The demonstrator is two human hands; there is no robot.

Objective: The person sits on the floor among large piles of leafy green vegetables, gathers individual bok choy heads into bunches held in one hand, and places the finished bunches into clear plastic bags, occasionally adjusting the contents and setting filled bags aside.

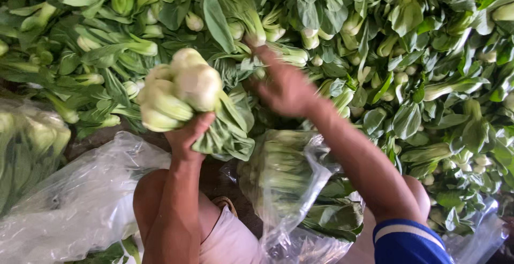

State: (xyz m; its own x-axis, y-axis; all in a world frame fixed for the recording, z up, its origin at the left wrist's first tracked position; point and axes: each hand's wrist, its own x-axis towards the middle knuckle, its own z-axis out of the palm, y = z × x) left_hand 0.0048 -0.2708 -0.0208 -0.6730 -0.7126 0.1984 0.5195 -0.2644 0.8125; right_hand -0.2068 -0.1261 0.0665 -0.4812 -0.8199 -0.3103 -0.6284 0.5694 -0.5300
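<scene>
Far left of frame: a clear plastic bag w/ bok choy inside, blurred. Below it, lower left, a loose sheet of clear plastic spread out, crumpled.

Left-centre: left hand raised from the bottom of frame, fingers clenched around a bunch of bok choy. Bunch sits just left of frame centre, pale stem bases pointing up + toward the camera, dark green leaves hanging down to the right of the hand. Approx 4–5 heads in the bunch, exact count can't tell.

Bottom centre: person's knees and light shorts, between the two forearms.

Centre: right hand stretched up into the pile of loose bok choy that fills the whole top and right of frame. Fingertips touch a head in the pile near top centre; motion blur, so can't tell if the fingers are closed on it or just resting. Blue sleeve w/ white stripe at lower right.

Below the right forearm, centre-bottom: a 2nd clear bag stuffed w/ bok choy, lying just beside the pile's edge. More plastic at lower right corner, partly hidden under leaves.
</scene>
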